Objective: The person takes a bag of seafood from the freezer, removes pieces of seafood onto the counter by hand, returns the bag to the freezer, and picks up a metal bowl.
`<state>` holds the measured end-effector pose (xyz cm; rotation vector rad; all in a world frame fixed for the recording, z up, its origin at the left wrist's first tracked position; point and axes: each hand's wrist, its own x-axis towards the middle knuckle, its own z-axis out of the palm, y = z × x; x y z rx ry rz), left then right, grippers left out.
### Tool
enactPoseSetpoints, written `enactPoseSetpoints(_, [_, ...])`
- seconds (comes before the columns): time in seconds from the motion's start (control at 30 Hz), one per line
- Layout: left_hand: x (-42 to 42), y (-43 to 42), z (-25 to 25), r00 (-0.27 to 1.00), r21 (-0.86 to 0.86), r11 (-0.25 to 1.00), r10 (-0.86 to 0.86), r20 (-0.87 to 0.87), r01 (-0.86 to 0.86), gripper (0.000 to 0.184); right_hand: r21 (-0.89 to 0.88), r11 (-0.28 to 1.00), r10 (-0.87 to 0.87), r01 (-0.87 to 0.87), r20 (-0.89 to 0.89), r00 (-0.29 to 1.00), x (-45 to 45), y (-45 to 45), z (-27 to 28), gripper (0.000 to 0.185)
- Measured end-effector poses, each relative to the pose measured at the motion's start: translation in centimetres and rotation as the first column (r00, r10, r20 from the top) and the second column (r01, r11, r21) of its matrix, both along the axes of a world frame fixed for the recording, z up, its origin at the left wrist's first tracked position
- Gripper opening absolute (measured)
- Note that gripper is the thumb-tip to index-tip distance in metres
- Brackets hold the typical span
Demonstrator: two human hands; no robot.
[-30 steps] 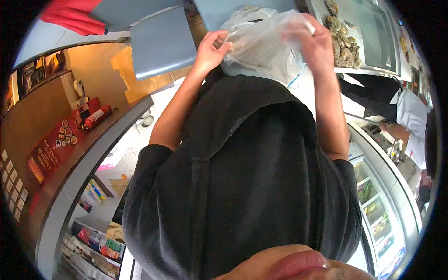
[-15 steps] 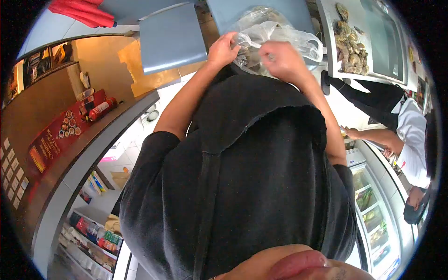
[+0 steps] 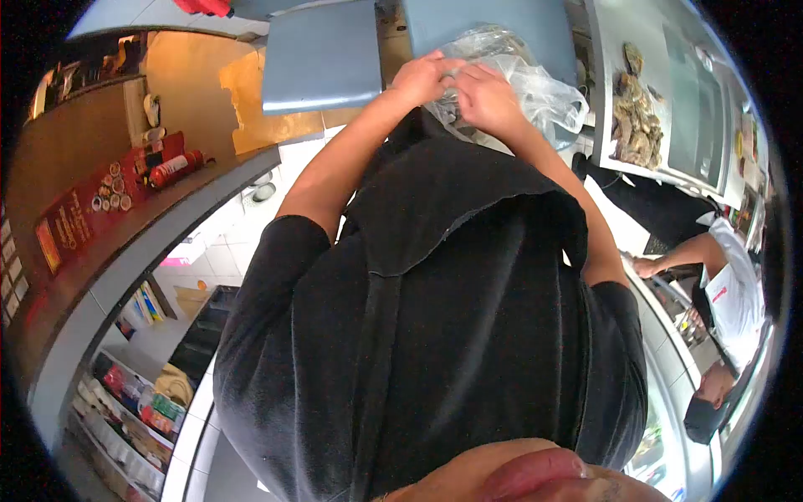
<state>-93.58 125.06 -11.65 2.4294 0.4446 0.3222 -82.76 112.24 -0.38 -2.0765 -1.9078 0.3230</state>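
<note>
From my remote post I had both hands close together, the left hand [image 3: 422,81] and right hand [image 3: 492,102] with fingers bent, pinching the near side of a clear plastic bag [image 3: 539,92]! That bag lay at the near end of a blue surface [image 3: 443,23], left of rough shells [image 3: 637,130] heaped beyond.

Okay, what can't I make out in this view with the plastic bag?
Head view: part of the plastic bag, hidden by the left hand and right hand.
Head view: the bag's contents, if any, obscured by crumpled plastic.
Head view: the rest of the red fabric, cut off by the top edge.
</note>
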Motion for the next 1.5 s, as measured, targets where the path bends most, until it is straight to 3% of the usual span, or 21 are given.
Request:
enactPoseSetpoints(0.07, [0.1, 0.0, 0.3, 0.998, -0.041, 0.998, -0.048, -0.046, 0.046, 0.040, -0.335, 0.930, -0.164, 0.147, -0.022, 0.986, -0.1, -1.3, 3.7, 0.031])
enactPoseSetpoints(0.17, [0.6, -0.1, 2.0, 0.996, -0.046, 0.997, -0.072, -0.060, 0.069, 0.042, -0.660, 0.679, -0.286, 0.321, 0.165, 0.944, 2.2, -3.6, 1.5, 0.035])
enactPoseSetpoints(0.27, [1.4, -0.6, 1.6, 0.994, -0.025, 0.997, -0.069, 0.083, 0.071, 0.042, -0.436, 0.794, -0.364, 0.423, 0.215, 0.906, 3.8, -4.6, -0.8, 0.034])
enactPoseSetpoints(0.37, [2.2, -1.2, 1.3, 0.973, -0.061, 0.994, -0.079, 0.216, 0.094, 0.037, -0.304, 0.830, -0.553, 0.467, -0.342, 0.760, 3.6, -2.2, -0.9, 0.033])
enactPoseSetpoints(0.4, [2.4, -1.2, 1.2, 0.975, -0.104, 0.990, -0.071, 0.212, 0.094, 0.034, -0.223, 0.873, -0.487, 0.434, -0.371, 0.790, 3.4, -1.4, -0.8, 0.031])
enactPoseSetpoints(0.43, [2.5, -1.1, 1.0, 0.977, -0.147, 0.985, -0.060, 0.206, 0.092, 0.032, -0.140, 0.908, -0.417, 0.395, -0.394, 0.819, 3.2, -0.6, -0.6, 0.030])
enactPoseSetpoints(0.47, [2.6, -0.8, 1.4, 0.988, -0.295, 0.955, 0.026, 0.154, 0.021, 0.029, -0.055, 0.935, -0.341, 0.350, -0.409, 0.847, 3.1, 0.0, -0.1, 0.028])
enactPoseSetpoints(0.53, [2.5, 0.9, 2.3, 0.983, -0.553, 0.821, 0.182, 0.014, -0.144, 0.024, -0.007, 0.947, -0.315, 0.321, -0.213, 0.925, 3.0, 0.5, 1.5, 0.025])
enactPoseSetpoints(0.57, [2.3, 1.7, 2.4, 0.973, -0.596, 0.793, 0.218, 0.078, -0.130, 0.023, 0.012, 0.955, -0.295, 0.298, -0.110, 0.949, 2.9, 0.7, 1.9, 0.023])
enactPoseSetpoints(0.63, [1.4, 3.4, 3.0, 0.936, -0.672, 0.735, 0.290, 0.199, -0.085, 0.021, -0.221, 0.970, -0.124, 0.105, -0.076, 0.989, 1.6, 1.6, 1.1, 0.022])
enactPoseSetpoints(0.67, [0.8, 3.8, 5.1, 0.948, -0.676, 0.724, 0.295, 0.124, -0.137, 0.015, -0.334, 0.942, -0.037, 0.010, -0.074, 0.997, 1.1, 2.0, 0.2, 0.022])
enactPoseSetpoints(0.77, [0.7, 4.4, 4.6, 0.953, -0.686, 0.721, 0.267, 0.143, -0.099, 0.014, -0.161, 0.987, -0.020, 0.027, 0.046, 0.999, 0.2, 3.7, -5.0, 0.022])
enactPoseSetpoints(0.87, [0.2, 3.7, 6.0, 0.942, -0.667, 0.739, 0.283, 0.180, -0.095, 0.015, -0.187, 0.975, -0.063, 0.116, 0.266, 0.962, 0.9, 5.5, -6.6, 0.023])
enactPoseSetpoints(0.97, [-0.2, 3.2, 6.4, 0.938, -0.669, 0.734, 0.304, 0.168, -0.118, 0.015, -0.391, 0.914, -0.012, 0.110, 0.245, 0.969, 1.8, 6.2, -7.1, 0.023])
enactPoseSetpoints(1.07, [-0.4, 3.3, 5.7, 0.930, -0.675, 0.729, 0.319, 0.185, -0.115, 0.014, -0.481, 0.868, -0.039, 0.126, 0.188, 0.981, 1.8, 6.7, -7.6, 0.022])
enactPoseSetpoints(1.17, [-0.9, 4.0, 5.1, 0.907, -0.666, 0.736, 0.356, 0.226, -0.123, 0.013, -0.402, 0.915, -0.030, 0.045, 0.044, 0.999, 0.6, 6.4, -3.4, 0.020])
enactPoseSetpoints(1.27, [-0.4, 5.1, 4.1, 0.893, -0.752, 0.653, 0.386, 0.231, -0.088, 0.010, -0.040, 0.993, -0.120, 0.114, -0.221, 0.968, 1.5, 4.3, -1.5, 0.015])
enactPoseSetpoints(1.37, [0.2, 5.2, 4.9, 0.887, -0.761, 0.641, 0.405, 0.225, -0.100, 0.010, 0.277, 0.915, -0.138, 0.294, -0.470, 0.872, 2.0, 1.4, 3.1, 0.011])
enactPoseSetpoints(1.5, [1.1, 5.1, 5.3, 0.896, -0.750, 0.658, 0.368, 0.247, -0.063, 0.009, 0.291, 0.874, -0.274, 0.389, -0.365, 0.890, 4.4, -2.7, 0.9, 0.009])
